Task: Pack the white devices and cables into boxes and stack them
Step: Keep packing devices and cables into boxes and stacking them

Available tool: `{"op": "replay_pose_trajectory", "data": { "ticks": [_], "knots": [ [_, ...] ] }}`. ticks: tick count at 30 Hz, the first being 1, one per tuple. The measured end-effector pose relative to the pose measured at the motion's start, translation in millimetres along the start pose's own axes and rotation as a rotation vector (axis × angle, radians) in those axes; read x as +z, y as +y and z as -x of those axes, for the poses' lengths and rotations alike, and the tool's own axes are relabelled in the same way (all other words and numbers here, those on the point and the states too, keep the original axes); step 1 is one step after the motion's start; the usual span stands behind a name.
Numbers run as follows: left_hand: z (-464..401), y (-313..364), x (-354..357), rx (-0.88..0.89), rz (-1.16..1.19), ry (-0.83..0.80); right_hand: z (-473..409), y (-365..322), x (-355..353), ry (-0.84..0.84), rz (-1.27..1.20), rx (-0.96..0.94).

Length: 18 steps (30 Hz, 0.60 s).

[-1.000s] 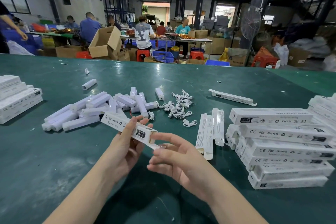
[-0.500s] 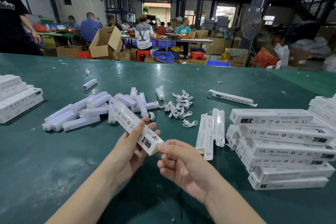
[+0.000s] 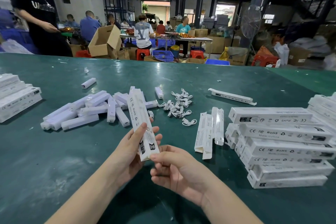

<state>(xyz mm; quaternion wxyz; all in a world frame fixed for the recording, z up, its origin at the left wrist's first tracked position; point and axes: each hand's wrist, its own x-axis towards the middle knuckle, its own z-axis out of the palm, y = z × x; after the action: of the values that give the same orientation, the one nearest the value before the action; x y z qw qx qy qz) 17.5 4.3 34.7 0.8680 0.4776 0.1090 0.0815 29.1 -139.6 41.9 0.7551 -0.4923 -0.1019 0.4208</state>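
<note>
My left hand (image 3: 130, 148) grips a long white box (image 3: 140, 118) near its lower end, the box pointing away from me over the green table (image 3: 54, 160). My right hand (image 3: 174, 167) has its fingers curled against the box's near end. A pile of white devices (image 3: 91, 109) lies behind the box to the left. White cables (image 3: 179, 105) lie in a loose heap at the table's middle. A stack of packed boxes (image 3: 283, 147) stands at the right, another stack (image 3: 16, 100) at the far left.
Flat unfolded boxes (image 3: 209, 129) lie left of the right stack. One single box (image 3: 232, 96) and a lone device (image 3: 88, 83) lie farther back. A person in black (image 3: 36, 14) stands beyond the table's far left edge; other workers sit at tables behind.
The box in my left hand has swung from lying slantwise leftward to pointing nearly straight away. My right hand moved up against its near end. The person in black walked closer at the left.
</note>
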Motion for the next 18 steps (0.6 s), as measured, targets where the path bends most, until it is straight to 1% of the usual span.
{"op": "replay_pose_trajectory", "data": {
  "ticks": [18],
  "knots": [
    [5.1,0.6,5.4,-0.050,0.038,0.016,-0.9,2.6,0.0,-0.024,0.031,-0.010]
  ]
}}
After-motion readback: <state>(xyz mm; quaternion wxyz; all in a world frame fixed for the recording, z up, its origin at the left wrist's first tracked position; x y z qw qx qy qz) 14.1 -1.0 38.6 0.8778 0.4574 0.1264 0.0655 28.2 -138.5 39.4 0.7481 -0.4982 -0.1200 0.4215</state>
